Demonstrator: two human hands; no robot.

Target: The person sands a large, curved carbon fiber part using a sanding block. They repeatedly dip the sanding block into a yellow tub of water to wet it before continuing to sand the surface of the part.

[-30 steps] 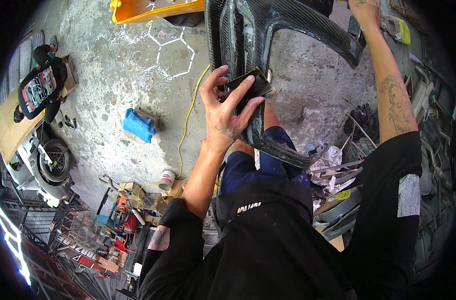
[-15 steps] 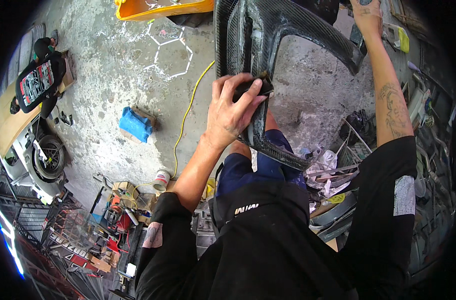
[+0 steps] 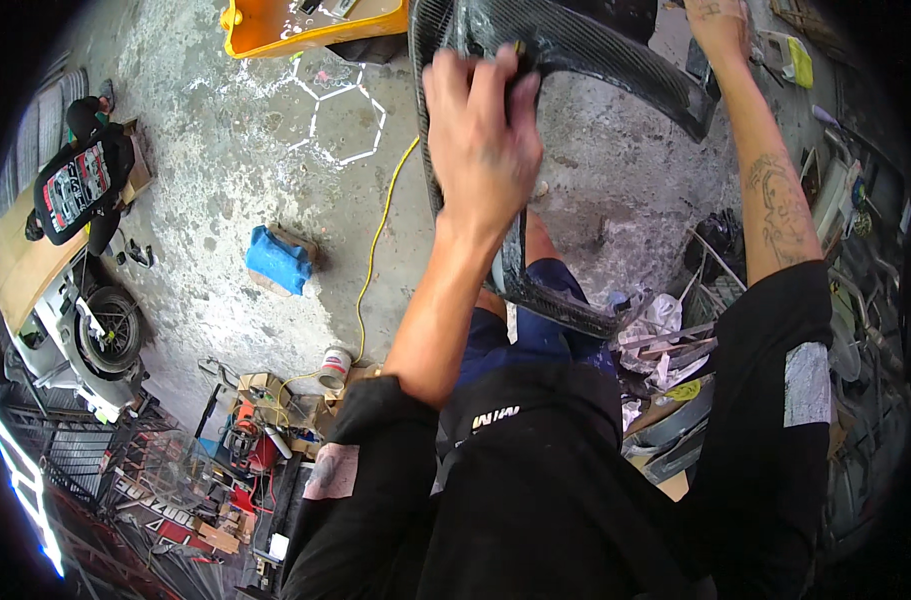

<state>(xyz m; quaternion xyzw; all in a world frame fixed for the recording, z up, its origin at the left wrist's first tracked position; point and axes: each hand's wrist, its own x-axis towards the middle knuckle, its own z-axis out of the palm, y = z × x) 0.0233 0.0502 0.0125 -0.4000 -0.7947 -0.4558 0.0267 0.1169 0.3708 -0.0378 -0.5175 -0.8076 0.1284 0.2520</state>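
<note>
carbon-fibre bodywork panel (image 3: 575,45) stands out in front of the wearer at twelve o'clock, with its near foot over the navy shorts (image 3: 540,340); whether it touches the lap cannot be told. that foot swings from the main limb toward four o'clock. the long axis goes from about five o'clock, by the knees, up to eleven, where the top edge of the view cuts it off. a second limb branches off the upper part and points toward four, ending in a squared tip.

the left hand (image 3: 482,140) is the nearer one, right over the main limb, its wrist at six o'clock and its fingertips toward twelve. it is blurred, fingers bent and thumb drawn in, and seems to be pinching a dark pad (image 3: 519,48), of which only a sliver shows.

the right hand (image 3: 717,25) reaches out at one o'clock, just beyond the branch's tip; its fingers are cut off by the view, so their hold cannot be told.

farther out, a yellow cord (image 3: 374,245) and a blue cloth (image 3: 278,260) lie toward ten, a yellow tub (image 3: 325,37) at eleven, and a co-worker (image 3: 80,185) farthest, toward ten.
</note>
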